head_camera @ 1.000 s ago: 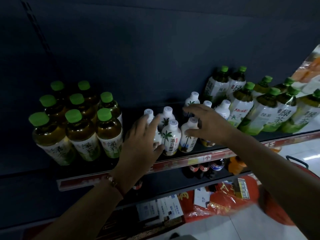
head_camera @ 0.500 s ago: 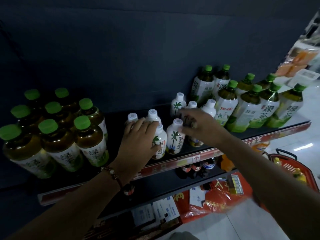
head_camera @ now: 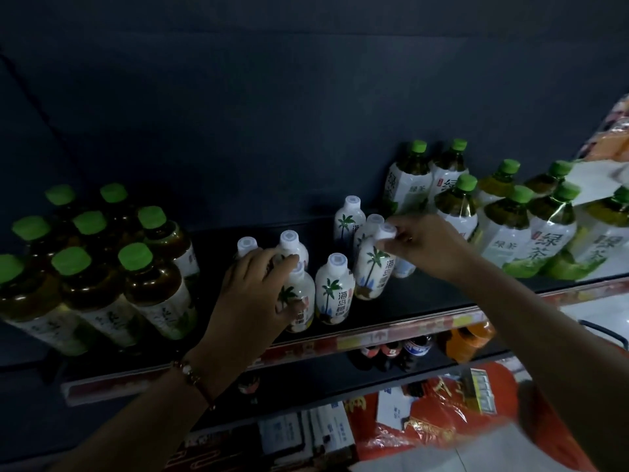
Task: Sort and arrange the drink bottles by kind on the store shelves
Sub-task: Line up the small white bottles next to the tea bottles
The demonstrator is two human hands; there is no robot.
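Several small white coconut-drink bottles with palm-tree labels stand in the middle of the dark shelf (head_camera: 425,303). My left hand (head_camera: 253,298) wraps around the front-left white bottle (head_camera: 301,298). My right hand (head_camera: 425,245) pinches the cap of another white bottle (head_camera: 371,272), which tilts a little. One white bottle (head_camera: 333,291) stands free between them. Amber tea bottles with green caps (head_camera: 149,284) fill the left of the shelf. Larger green-tea bottles with white labels (head_camera: 544,240) fill the right.
The shelf's red price rail (head_camera: 374,338) runs along its front edge. Below it, dark soda bottles (head_camera: 415,349) and an orange bottle (head_camera: 466,338) stand on a lower shelf. Red packaging (head_camera: 442,427) lies beneath. Wrapped orange goods (head_camera: 612,141) sit at the far right.
My right hand has risen from the bottles' bodies to the cap of one white bottle, tipping it. My left hand stays on the front-left white bottle. The view shifted slightly.
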